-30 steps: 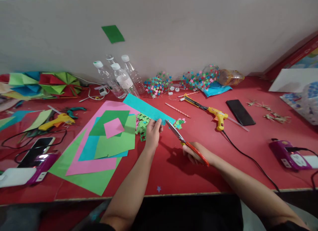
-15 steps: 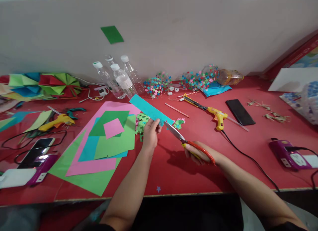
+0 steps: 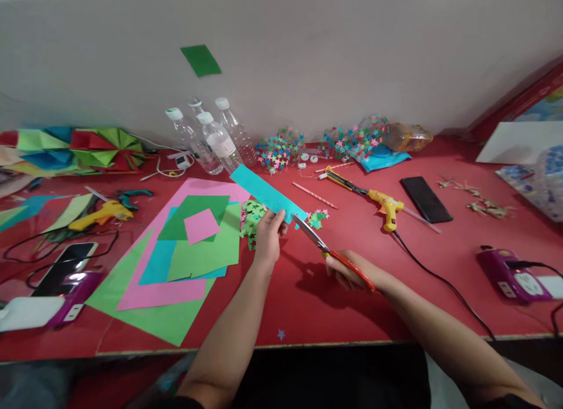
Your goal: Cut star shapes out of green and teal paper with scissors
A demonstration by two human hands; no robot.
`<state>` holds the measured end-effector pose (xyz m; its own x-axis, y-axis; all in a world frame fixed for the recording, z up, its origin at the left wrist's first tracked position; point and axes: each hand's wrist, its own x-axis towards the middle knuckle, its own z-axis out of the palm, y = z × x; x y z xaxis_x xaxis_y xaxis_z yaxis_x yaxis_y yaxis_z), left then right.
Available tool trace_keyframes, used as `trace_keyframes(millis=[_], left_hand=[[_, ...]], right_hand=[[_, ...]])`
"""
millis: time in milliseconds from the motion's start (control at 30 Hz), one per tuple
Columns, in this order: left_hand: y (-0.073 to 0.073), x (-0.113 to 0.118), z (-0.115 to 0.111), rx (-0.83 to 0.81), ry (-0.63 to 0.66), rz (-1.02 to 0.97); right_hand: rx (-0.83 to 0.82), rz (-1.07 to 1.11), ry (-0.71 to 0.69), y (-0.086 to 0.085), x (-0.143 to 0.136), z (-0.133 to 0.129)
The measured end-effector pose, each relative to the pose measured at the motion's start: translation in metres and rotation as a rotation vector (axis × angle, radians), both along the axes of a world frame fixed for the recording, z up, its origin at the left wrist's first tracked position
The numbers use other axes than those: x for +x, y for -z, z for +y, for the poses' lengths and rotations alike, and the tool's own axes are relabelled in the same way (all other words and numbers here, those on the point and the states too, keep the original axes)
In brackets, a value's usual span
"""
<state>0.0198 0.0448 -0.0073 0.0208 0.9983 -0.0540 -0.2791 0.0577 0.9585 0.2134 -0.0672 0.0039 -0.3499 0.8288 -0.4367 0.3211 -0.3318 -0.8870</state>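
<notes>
Pinched by its lower edge in my left hand is a long turquoise strip of paper, held above the table and slanting down to the right. My right hand grips a pair of scissors with red and yellow handles. The scissor tips meet the strip's right end, close to my left fingertips, and the blades look nearly closed. Green paper stars lie in a pile left of my left hand. A smaller pile of pink and green stars sits just beyond the scissors.
Layered coloured paper sheets cover the table's left. Clear plastic bottles stand at the back by star-covered clumps. To the right lie a yellow glue gun with a trailing cord, a black phone and a purple power socket.
The scissor blades have come closer together and the handles have swung slightly in my right hand. My left hand and the strip have hardly moved.
</notes>
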Motion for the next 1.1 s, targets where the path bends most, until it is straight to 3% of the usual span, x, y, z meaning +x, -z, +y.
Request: trace_keyframes(millis=[267,500,800,1100], left_hand=[[0.0007,0.0012,-0.0004,0.04,0.025,-0.018],[-0.0006,0.0012,0.001,0.031,-0.012,-0.031],[-0.0022,0.0018,0.0005,-0.05,0.051,-0.083],[-0.0043,0.0022,-0.0002,-0.004,0.031,-0.08]], right_hand=[[0.033,0.073,-0.093,-0.0004,0.0027,-0.0007],[-0.009,0.041,-0.037,0.0029,-0.0007,0.0023],[0.002,0.026,0.0,0.0049,-0.0009,0.0008],[0.044,0.045,-0.04,0.0061,-0.0005,0.0013]])
